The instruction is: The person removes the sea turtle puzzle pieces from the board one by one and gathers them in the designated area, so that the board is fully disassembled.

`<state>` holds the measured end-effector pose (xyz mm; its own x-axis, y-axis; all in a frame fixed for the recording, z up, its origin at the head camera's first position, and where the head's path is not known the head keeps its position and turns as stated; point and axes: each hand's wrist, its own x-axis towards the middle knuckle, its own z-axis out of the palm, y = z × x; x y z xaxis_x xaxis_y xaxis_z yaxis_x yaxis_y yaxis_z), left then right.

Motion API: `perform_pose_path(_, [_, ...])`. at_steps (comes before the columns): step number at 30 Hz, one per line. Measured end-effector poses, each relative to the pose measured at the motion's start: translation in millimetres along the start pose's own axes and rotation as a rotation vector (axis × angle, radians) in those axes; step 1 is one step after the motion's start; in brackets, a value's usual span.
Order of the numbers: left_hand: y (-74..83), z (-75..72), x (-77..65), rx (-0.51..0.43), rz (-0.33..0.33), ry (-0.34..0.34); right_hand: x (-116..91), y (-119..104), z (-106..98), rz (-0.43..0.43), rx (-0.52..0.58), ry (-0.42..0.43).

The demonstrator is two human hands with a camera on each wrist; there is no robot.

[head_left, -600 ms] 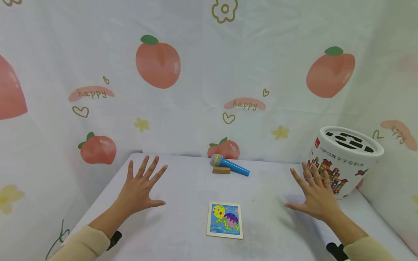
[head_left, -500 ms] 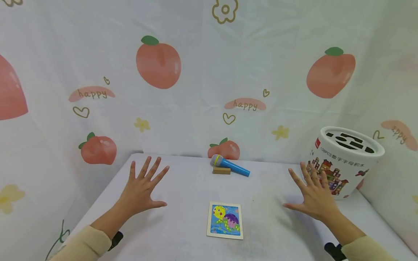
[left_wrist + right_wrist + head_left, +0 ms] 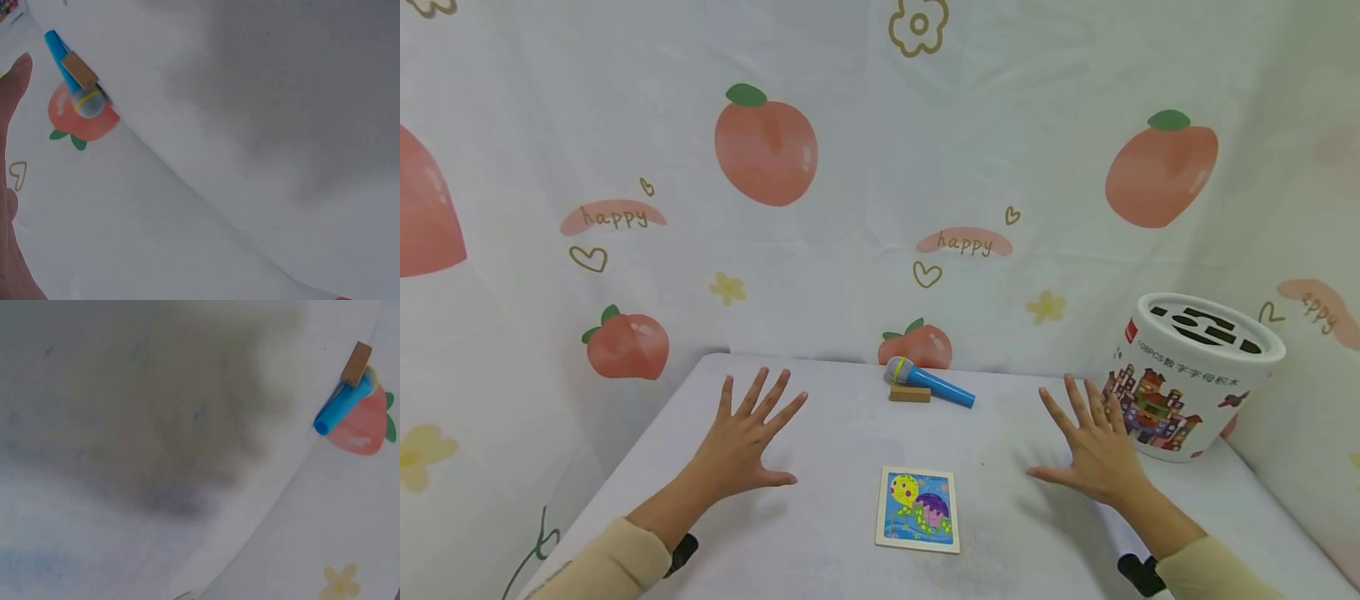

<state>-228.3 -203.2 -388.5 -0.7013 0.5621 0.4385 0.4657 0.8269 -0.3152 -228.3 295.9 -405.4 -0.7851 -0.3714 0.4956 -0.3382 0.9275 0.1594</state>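
Observation:
Fingers spread wide, my left hand [image 3: 741, 442] hovers over the left side of the white table and holds nothing. My right hand [image 3: 1097, 450] is likewise spread above the right side, its fingertips overlapping the block bucket [image 3: 1195, 379] in the head view. Between the hands lies a small framed turtle puzzle [image 3: 917, 509] with a pale border. Farther back, a blue toy microphone [image 3: 936, 383] with a grey head rests behind a small brown wooden block [image 3: 910, 393]. Both also show in the left wrist view, microphone [image 3: 59, 53] beside block [image 3: 79, 69].
The white table [image 3: 835, 433] meets a peach-printed curtain [image 3: 850, 167] along its back edge. The white bucket with a slotted lid stands at the back right corner. A dark green cord [image 3: 538, 546] hangs at the lower left.
Both hands have moved inward, the left one to the right and the right one to the left, with a slight drop. The things on the table have stayed in place.

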Motion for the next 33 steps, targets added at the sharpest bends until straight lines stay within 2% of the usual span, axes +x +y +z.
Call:
perform_pose_path(6, [12.1,2.5,3.7,-0.044,0.036,-0.018,9.7,-17.9,3.1,0.006,0.060,-0.030])
perform_pose_path(10, [24.3,3.4,7.9,-0.140,0.088,-0.053,17.8,-32.7,5.8,0.036,0.139,-0.101])
perform_pose_path(13, [34.5,3.3,12.8,-0.228,0.129,-0.110,24.5,-45.4,8.3,0.057,0.207,-0.148])
perform_pose_path(18, [50.1,1.8,21.9,-0.376,0.173,-0.246,34.9,-68.1,13.6,0.049,0.275,-0.154])
perform_pose_path(21, [57.5,0.6,26.6,-0.457,0.163,-0.347,40.4,-80.7,16.8,0.037,0.327,-0.156])
perform_pose_path(25, [66.9,1.8,30.9,-0.523,0.144,-0.450,46.5,-95.8,20.0,0.044,0.453,-0.216])
perform_pose_path(30, [77.7,4.9,34.5,-0.576,0.107,-0.523,52.8,-111.7,22.4,0.093,0.641,-0.335])
perform_pose_path(33, [84.2,6.5,36.1,-0.608,0.081,-0.549,57.2,-119.8,22.4,0.124,0.720,-0.370])
